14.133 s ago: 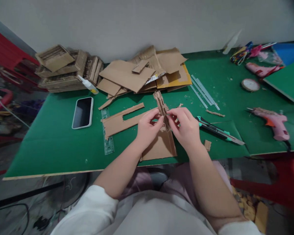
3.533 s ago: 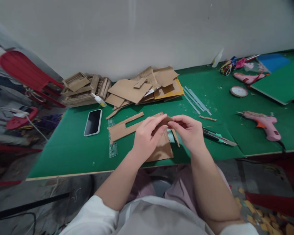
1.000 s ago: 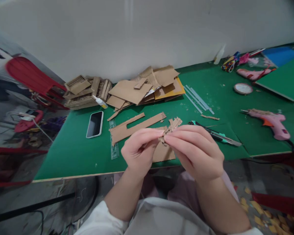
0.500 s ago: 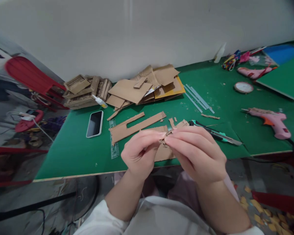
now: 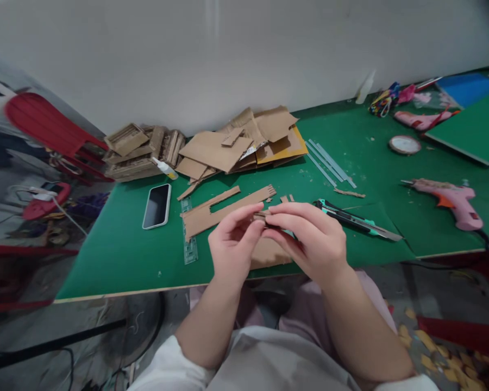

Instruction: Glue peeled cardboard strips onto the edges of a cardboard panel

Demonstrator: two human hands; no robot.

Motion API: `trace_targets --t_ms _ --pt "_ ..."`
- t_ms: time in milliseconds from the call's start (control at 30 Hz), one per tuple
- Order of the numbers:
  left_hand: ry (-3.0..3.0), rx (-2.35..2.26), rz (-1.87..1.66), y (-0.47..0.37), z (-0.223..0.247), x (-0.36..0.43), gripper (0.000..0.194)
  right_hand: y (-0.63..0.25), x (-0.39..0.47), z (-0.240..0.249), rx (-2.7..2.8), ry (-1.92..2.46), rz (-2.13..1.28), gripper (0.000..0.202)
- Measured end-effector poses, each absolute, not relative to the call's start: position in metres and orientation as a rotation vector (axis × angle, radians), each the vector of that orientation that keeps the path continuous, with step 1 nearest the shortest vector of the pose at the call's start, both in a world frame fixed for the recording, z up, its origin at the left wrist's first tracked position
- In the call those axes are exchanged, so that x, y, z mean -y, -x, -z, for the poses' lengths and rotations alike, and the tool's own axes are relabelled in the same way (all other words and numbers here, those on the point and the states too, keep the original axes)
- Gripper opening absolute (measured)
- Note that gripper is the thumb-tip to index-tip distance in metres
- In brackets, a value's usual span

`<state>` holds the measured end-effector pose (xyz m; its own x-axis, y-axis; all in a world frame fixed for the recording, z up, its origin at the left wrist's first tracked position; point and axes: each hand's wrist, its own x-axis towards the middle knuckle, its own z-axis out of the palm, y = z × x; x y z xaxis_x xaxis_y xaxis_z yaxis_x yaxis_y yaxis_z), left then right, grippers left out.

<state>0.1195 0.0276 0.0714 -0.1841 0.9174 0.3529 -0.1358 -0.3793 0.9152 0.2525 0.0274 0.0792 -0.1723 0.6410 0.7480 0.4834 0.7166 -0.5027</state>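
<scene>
Between my fingertips is a small brown cardboard piece [image 5: 261, 216], mostly hidden by the fingers. My left hand [image 5: 235, 241] pinches it from the left, thumb and forefinger closed on it. From the right, my right hand [image 5: 312, 233] grips the same piece with its fingertips. Under the hands lies a flat cardboard sheet [image 5: 269, 255] near the table's front edge. A notched cardboard strip [image 5: 228, 212] lies just left of and behind the hands, over a clear ruler [image 5: 190, 247]. Right of my right hand rests a utility knife [image 5: 356, 220], its blade out.
A phone [image 5: 157, 206] and glue bottle [image 5: 165, 169] are at the left. Behind are piled cardboard [image 5: 215, 149] and cardboard trays [image 5: 126, 141]. Glue sticks [image 5: 330, 162], a tape roll [image 5: 405, 144] and a pink glue gun [image 5: 452, 201] lie to the right.
My right hand has moved left and turned somewhat, and my left hand has shifted slightly. The small piece between them has moved a little left and up.
</scene>
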Motion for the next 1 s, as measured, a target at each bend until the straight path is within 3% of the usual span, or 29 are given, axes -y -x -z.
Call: trace_targets --t_ms 200,500,1000 --pt "-1.097 -1.116 -1.591 -0.116 -0.075 -0.029 0.021 -0.256 -0.032 -0.076 1.929 0.956 -0.158 0.024" --pt "-1.666 -1.014 -1.246 -0.086 -0.085 -0.036 0.027 -0.266 -0.034 -0.076 1.966 0.906 -0.221 0.019" --pt "-1.841 -0.976 -1.420 -0.087 -0.080 -0.038 0.022 -0.262 -0.033 -0.074 1.927 0.776 -0.274 0.009"
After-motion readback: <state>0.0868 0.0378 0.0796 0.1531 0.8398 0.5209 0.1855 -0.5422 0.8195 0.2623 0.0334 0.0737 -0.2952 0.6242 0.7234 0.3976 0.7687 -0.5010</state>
